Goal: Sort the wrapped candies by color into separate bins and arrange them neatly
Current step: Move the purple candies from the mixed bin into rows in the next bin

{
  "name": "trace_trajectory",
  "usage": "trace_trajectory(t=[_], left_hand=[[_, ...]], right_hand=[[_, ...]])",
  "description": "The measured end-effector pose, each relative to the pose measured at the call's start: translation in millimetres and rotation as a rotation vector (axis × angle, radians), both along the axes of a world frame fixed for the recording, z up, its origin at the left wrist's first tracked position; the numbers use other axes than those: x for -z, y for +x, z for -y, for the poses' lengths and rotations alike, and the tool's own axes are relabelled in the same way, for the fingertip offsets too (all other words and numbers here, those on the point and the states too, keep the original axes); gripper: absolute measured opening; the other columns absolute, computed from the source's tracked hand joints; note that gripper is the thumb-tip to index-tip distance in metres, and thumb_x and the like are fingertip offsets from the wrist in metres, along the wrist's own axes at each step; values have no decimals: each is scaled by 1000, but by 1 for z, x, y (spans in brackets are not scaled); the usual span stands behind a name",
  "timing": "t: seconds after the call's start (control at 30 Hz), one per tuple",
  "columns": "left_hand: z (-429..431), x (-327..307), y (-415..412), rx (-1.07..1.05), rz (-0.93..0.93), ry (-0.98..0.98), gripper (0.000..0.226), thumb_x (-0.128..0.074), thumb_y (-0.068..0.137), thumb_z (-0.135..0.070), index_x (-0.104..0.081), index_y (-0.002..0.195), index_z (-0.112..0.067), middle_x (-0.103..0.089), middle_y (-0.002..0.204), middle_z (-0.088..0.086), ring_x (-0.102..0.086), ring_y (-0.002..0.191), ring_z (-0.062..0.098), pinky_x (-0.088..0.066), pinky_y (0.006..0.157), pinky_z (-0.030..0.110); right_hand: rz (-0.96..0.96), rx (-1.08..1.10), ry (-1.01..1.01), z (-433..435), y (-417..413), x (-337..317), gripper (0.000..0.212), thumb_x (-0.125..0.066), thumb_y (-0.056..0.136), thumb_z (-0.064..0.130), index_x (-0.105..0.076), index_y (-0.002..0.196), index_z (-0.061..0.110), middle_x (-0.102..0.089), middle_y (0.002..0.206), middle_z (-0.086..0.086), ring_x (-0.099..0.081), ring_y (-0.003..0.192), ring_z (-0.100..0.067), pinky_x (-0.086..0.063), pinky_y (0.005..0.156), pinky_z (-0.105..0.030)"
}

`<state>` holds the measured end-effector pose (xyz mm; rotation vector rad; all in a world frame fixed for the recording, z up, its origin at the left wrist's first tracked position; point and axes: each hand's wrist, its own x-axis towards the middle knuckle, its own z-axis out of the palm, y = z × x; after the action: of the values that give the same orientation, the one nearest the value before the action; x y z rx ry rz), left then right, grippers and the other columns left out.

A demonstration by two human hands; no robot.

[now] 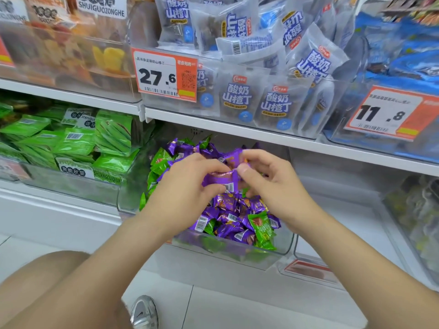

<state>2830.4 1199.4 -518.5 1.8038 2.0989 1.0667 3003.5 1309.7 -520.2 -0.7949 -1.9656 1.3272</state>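
Head cam only, so that's all I've got. The clear bin sits on the bottom shelf, dead centre, and it's stuffed with small wrapped candies. They're shiny little pillow packs with crimped ends and a white barcode patch on many of them. The purple candies fill most of the middle and the back of the bin. The green candies are mixed in with them, a few at the front right corner and more along the bin's left wall.

Both hands are right over the bin. The left hand has its fingers curled around a purple handful of crinkled foil, with one barcode facing out at the bottom. The right hand meets it from the other side, thumb and fingertips pinching the same purple handful at its top edge. The handful is held just above the pile, about mid-bin.

Left of the bin there's a tub of flat green packets. On the shelf straight above the bin sit frosted white-and-blue packets with a 27.6 price tag on their front. Up and to the right of the bin is an 11.8 price tag. Below the bin, down on the floor tiles, a grey shoe pokes in.
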Motion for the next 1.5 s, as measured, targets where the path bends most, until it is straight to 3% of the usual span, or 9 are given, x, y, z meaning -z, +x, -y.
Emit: trace_trajectory(t=[0.17, 0.3, 0.47, 0.73, 0.83, 0.9, 1.1, 1.27, 1.5], left_hand=[[0, -5, 22, -17, 479, -20, 36, -71, 83, 1, -77, 91, -34, -77, 84, -4, -64, 57, 8, -48, 62, 21], [-1, -14, 36, 129, 873, 22, 21, -69, 96, -5, -80, 107, -20, -80, 99, 7, -78, 87, 23, -59, 86, 31], [-8, -5, 49, 64, 869, 92, 51, -76, 90, 2, -67, 131, -28, -72, 124, -3, -78, 94, 22, -61, 91, 36], [-17, -2, 74, 167, 819, 34, 42, -75, 91, 0, -72, 124, -27, -77, 113, -1, -76, 95, 23, -63, 86, 40], [-23, 1, 87, 150, 820, 14, 39, -76, 91, -2, -72, 121, -27, -77, 109, -9, -74, 83, 15, -58, 70, 27], [-27, 3, 94, 98, 816, 5, 37, -77, 90, -4, -74, 115, -30, -77, 106, -10, -75, 84, 19, -62, 70, 34], [-39, 8, 109, 6, 817, -60, 28, -78, 89, -14, -70, 109, -32, -77, 96, -4, -74, 85, 27, -59, 80, 54], [-44, 9, 116, -22, 838, -85, 28, -79, 89, -17, -68, 111, -33, -78, 96, -4, -76, 90, 26, -60, 88, 54], [-45, 7, 116, -16, 857, -113, 28, -80, 90, -16, -67, 112, -29, -78, 97, 3, -75, 94, 36, -56, 91, 65]], right_hand=[[-75, -38, -64, 11, 20, -7, 35, -83, 85, 6, -76, 117, 20, -79, 107, -3, -77, 90, -21, -61, 82, -31], [-58, 56, 37, 12, 33, -8, 44, -91, 77, 8, -74, 113, 26, -75, 101, -7, -70, 68, -27, -62, 71, -41], [-107, 41, -134, 11, 52, -7, 48, -88, 79, 7, -72, 122, 21, -75, 112, -12, -75, 91, -41, -62, 89, -54], [14, 38, -194, 3, 89, -17, 19, -67, 99, 15, -74, 116, 10, -76, 93, -15, -70, 73, -20, -55, 65, -24], [-93, 142, -250, -8, 105, -17, 25, -71, 96, 8, -68, 120, 2, -74, 102, -24, -75, 80, -29, -64, 75, -36], [-140, 256, -253, -21, 117, -12, 29, -71, 96, 5, -65, 124, 4, -73, 105, -24, -76, 81, -32, -65, 82, -43], [693, 234, 330, -61, 154, 28, 13, -83, 85, 18, -78, 88, 30, -74, 77, 9, -66, 69, -5, -49, 69, -20], [838, 52, 392, -71, 147, 57, 13, -89, 74, 20, -79, 83, 21, -73, 71, 8, -64, 63, 1, -46, 66, -9], [876, 118, 572, -77, 128, 79, 13, -78, 79, 32, -72, 89, 25, -60, 88, 4, -62, 83, -27, -55, 72, -37]])
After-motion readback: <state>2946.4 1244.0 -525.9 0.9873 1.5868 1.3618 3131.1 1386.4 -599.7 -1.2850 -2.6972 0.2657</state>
